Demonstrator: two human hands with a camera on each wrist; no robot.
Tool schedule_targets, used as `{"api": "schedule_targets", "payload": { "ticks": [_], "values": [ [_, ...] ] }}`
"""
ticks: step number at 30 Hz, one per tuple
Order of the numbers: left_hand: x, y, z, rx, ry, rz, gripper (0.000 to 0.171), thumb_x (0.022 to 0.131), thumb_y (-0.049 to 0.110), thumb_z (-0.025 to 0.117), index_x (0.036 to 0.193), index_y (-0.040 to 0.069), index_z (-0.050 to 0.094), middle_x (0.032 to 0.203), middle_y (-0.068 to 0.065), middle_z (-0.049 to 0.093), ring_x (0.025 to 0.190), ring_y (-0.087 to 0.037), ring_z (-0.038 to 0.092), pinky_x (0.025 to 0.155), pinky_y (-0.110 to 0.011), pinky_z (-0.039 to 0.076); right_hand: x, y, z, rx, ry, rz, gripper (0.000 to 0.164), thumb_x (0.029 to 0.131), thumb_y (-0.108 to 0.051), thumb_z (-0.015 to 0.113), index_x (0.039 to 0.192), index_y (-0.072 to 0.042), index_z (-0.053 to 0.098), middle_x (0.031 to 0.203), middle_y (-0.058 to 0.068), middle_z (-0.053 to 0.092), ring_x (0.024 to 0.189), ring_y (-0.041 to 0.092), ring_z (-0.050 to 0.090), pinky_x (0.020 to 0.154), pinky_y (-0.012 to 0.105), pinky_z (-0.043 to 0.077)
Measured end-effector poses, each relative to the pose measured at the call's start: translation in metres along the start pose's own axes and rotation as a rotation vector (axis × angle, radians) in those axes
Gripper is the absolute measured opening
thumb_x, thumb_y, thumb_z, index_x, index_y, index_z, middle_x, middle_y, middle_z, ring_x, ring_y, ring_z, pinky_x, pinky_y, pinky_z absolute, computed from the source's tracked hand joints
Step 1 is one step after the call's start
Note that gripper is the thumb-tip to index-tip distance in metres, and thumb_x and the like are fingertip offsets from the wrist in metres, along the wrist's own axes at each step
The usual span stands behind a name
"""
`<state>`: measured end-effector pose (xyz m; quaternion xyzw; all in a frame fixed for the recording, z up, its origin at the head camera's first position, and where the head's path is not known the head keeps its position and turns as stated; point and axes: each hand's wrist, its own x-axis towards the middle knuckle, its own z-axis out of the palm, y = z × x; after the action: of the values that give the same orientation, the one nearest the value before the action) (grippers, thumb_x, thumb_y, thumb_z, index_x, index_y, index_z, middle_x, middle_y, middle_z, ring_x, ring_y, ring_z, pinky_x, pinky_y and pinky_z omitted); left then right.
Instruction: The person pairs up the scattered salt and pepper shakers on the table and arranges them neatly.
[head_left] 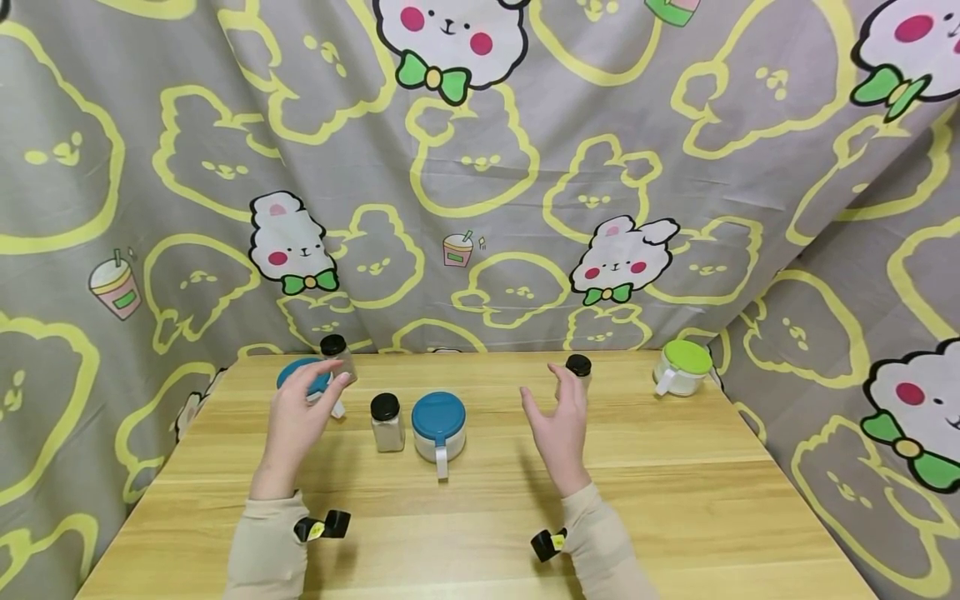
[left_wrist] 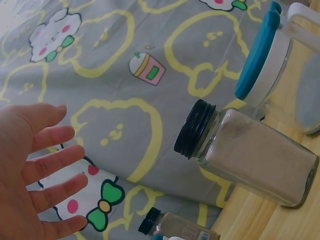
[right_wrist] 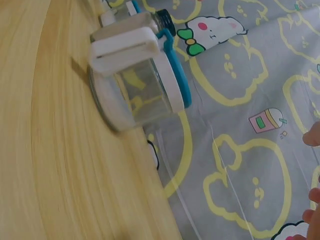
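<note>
My left hand (head_left: 296,425) hovers in the air at the left, fingers apart and holding nothing. Behind it in the head view are a blue-lidded handled jar (head_left: 295,371), partly hidden, and a black-capped glass jar (head_left: 333,347). Between the hands stand another black-capped jar (head_left: 387,429) and a second blue-lidded jar (head_left: 438,421) with its white handle toward me. Pale brown contents fill the nearer black-capped jar (left_wrist: 255,155) in the left wrist view. My right hand (head_left: 561,429), also holding nothing, is raised in front of a third black-capped jar (head_left: 579,365).
A green-lidded handled jar (head_left: 684,367) stands at the back right of the wooden table (head_left: 675,500). Right behind the table's far edge hangs a grey patterned curtain (head_left: 510,183), which continues along the sides.
</note>
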<state>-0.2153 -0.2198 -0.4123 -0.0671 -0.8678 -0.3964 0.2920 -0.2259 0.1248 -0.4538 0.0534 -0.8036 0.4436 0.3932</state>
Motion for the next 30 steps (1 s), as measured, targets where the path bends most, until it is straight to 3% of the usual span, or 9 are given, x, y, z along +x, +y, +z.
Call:
{"api": "schedule_targets", "payload": {
  "ticks": [5, 12, 16, 23, 30],
  "values": [
    [0.000, 0.001, 0.002, -0.012, 0.002, 0.006, 0.031, 0.094, 0.024, 0.065, 0.119, 0.005, 0.067, 0.122, -0.018, 0.065, 0.117, -0.036, 0.056, 0.093, -0.054, 0.045, 0.002, 0.008, -0.007, -0.011, 0.002, 0.012, 0.052, 0.082, -0.017, 0.078, 0.126, -0.001, 0.056, 0.125, 0.017, 0.058, 0.120, 0.035, 0.050, 0.102, 0.052, 0.040],
    [-0.001, 0.008, 0.007, -0.020, 0.015, 0.038, 0.030, 0.092, 0.021, 0.068, 0.117, 0.004, 0.068, 0.119, -0.019, 0.065, 0.115, -0.037, 0.056, 0.096, -0.055, 0.043, 0.004, 0.018, -0.016, -0.036, 0.030, -0.012, 0.053, 0.081, -0.017, 0.079, 0.125, 0.002, 0.057, 0.122, 0.020, 0.058, 0.113, 0.036, 0.052, 0.093, 0.051, 0.043],
    [-0.002, 0.014, 0.010, -0.016, 0.016, 0.059, 0.029, 0.091, 0.019, 0.069, 0.115, 0.004, 0.068, 0.118, -0.019, 0.066, 0.115, -0.038, 0.056, 0.097, -0.056, 0.043, 0.005, 0.023, -0.021, -0.047, 0.036, -0.001, 0.053, 0.081, -0.016, 0.079, 0.126, 0.001, 0.057, 0.124, 0.021, 0.058, 0.117, 0.037, 0.051, 0.098, 0.051, 0.041],
    [-0.003, 0.024, 0.016, 0.003, -0.005, 0.076, 0.030, 0.090, 0.022, 0.070, 0.116, 0.006, 0.068, 0.119, -0.018, 0.066, 0.116, -0.038, 0.055, 0.099, -0.057, 0.041, 0.008, 0.028, -0.030, -0.064, 0.032, 0.016, 0.053, 0.082, -0.016, 0.077, 0.127, 0.003, 0.056, 0.127, 0.024, 0.056, 0.121, 0.039, 0.049, 0.103, 0.053, 0.038],
    [-0.007, 0.033, 0.025, -0.022, -0.036, 0.117, 0.031, 0.090, 0.020, 0.070, 0.118, 0.006, 0.067, 0.120, -0.016, 0.066, 0.114, -0.035, 0.055, 0.094, -0.053, 0.045, 0.009, 0.035, -0.037, -0.094, 0.051, -0.020, 0.054, 0.080, -0.016, 0.080, 0.124, 0.005, 0.057, 0.123, 0.024, 0.058, 0.118, 0.040, 0.050, 0.103, 0.053, 0.038]
  ]
}}
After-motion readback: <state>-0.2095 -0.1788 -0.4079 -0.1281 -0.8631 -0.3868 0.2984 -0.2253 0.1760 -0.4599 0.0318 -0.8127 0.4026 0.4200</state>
